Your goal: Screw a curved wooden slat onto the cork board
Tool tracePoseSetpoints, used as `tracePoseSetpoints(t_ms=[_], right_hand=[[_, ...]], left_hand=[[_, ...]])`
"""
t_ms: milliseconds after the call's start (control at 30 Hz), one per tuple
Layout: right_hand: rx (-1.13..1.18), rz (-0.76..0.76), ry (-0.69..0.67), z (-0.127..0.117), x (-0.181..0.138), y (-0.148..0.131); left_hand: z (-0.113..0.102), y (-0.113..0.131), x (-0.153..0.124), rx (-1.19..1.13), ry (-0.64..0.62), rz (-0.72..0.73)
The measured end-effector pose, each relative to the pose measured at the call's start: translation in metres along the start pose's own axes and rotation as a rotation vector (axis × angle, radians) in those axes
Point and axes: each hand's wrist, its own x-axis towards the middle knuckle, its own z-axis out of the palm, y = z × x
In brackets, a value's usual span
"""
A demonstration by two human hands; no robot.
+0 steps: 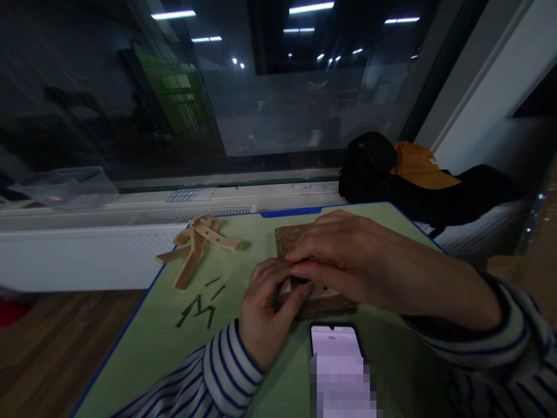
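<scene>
A brown, rough-textured board (287, 237) lies on the green tabletop, and across it rests a pale wooden piece (319, 294) with a dark hole or screw in it. My left hand (270, 310) is closed around the left end of this wooden piece, thumb on the near side and fingers on the far side. Over the board, my right hand (348, 255) is closed in a pinch, its fingertips meeting those of the left. Something small and dark shows beneath the fingertips; its kind is hidden. Most of the board is covered by the hands.
Left on the green table (174, 360) are several loose screws (202, 307) and some joined wooden strips (195, 244). A phone (335, 342) lies in front of the board. Behind are a radiator (78, 255), a windowsill with a clear box (69, 187), and dark and orange clothing (418, 165).
</scene>
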Motion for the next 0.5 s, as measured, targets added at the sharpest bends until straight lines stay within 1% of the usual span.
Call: tracePoseSetpoints(t_ms=[100, 333, 500], right_hand=[[-0.001, -0.001, 0.01, 0.0002, -0.0004, -0.0007], [0.069, -0.018, -0.053, -0.0052, -0.0014, -0.0075], [0.041, -0.032, -0.044, -0.0045, -0.0006, -0.0034]], left_hand=[[-0.0007, 0.0009, -0.0003, 0.009, 0.003, 0.003], [-0.0023, 0.0, 0.0003, 0.031, -0.001, 0.007], [-0.0009, -0.0016, 0.0009, 0.035, -0.008, 0.012]])
